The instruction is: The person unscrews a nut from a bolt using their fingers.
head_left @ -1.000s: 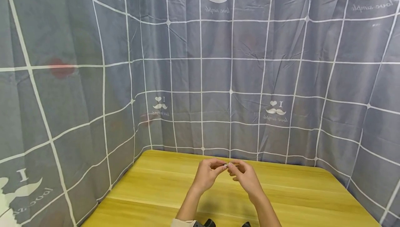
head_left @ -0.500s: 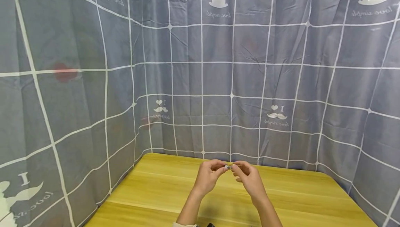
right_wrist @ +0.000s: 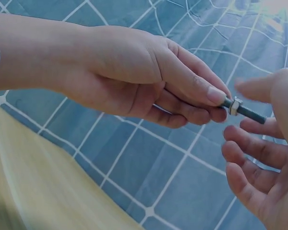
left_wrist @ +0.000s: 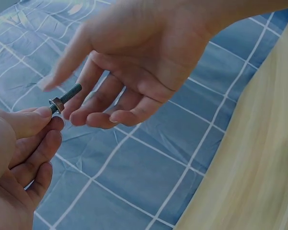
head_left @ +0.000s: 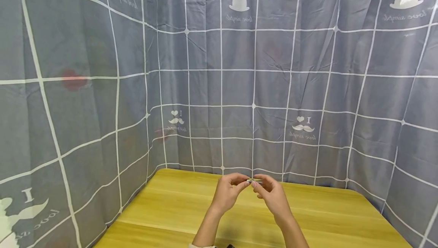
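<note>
Remotely, I see two hands: the left hand pinches a slim, dull-grey threaded bolt, a shiny silver nut partway along; the right hand, thumb and fingers parted, nears its free end. Below, a yellow wood-grain counter; beyond, a grey gridded curtain.

The curtain carries white mirrored print: "love simple" beneath each hat, and an "I" with a heart above a moustache, "love simple" again below.
</note>
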Demonstrator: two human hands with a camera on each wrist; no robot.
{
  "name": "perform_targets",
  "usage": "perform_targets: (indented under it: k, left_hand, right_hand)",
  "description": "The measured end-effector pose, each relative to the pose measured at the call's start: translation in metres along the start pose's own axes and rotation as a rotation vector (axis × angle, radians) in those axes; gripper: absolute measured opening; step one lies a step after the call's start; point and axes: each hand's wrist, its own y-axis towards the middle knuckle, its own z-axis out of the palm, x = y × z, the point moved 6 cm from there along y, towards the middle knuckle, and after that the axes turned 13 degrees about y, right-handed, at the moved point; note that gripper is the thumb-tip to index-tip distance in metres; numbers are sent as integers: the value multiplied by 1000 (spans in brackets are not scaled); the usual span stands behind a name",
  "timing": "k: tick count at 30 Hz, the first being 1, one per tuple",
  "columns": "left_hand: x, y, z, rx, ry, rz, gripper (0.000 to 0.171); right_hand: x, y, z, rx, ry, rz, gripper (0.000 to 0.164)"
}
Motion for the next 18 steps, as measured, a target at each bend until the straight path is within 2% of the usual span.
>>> perform_targets:
  k: [6, 11, 15, 18]
  left_hand:
    - [-3, 0, -2, -11, 11, 26, 11]
    - [-4, -1, -4, -11, 8, 21, 11]
    - [-2, -3, -4, 2, 4, 4, 10]
    - [-3, -4, -4, 3, -2, 12, 11]
  right_hand:
    - [4, 0, 4, -18, -21, -28, 27]
    - [9, -2, 7, 3, -47, -72, 16]
    - [11, -6, 9, 13, -45, -88, 31]
    - [9, -7, 7, -18, -55, -77, 31]
